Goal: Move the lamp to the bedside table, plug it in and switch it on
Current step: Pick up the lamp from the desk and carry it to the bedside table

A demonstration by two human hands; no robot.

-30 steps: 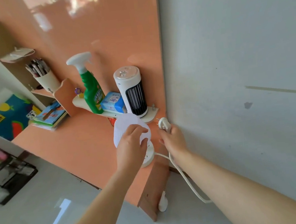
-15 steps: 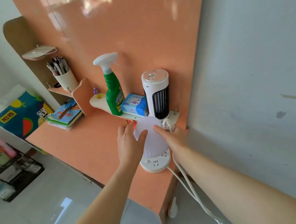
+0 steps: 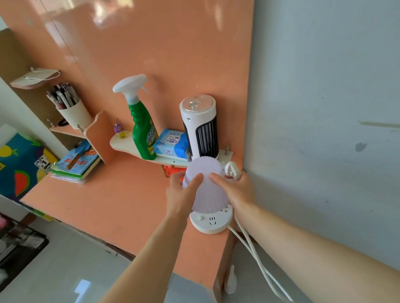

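Glossy orange desk [image 3: 114, 203] against grey wall [image 3: 337, 82], lamp [image 3: 207, 188] aboard.

Comparing with a second ago: I'm seeing the right hand [image 3: 240, 189] now closing onto the lamp [image 3: 207, 188] shade opposite the left hand [image 3: 183, 194], instead of hanging beside it. The plug [image 3: 232, 170] is sticking out above the right hand. Camera's moving closer; the lamp base is sitting clear on the desk [image 3: 114, 200] corner.
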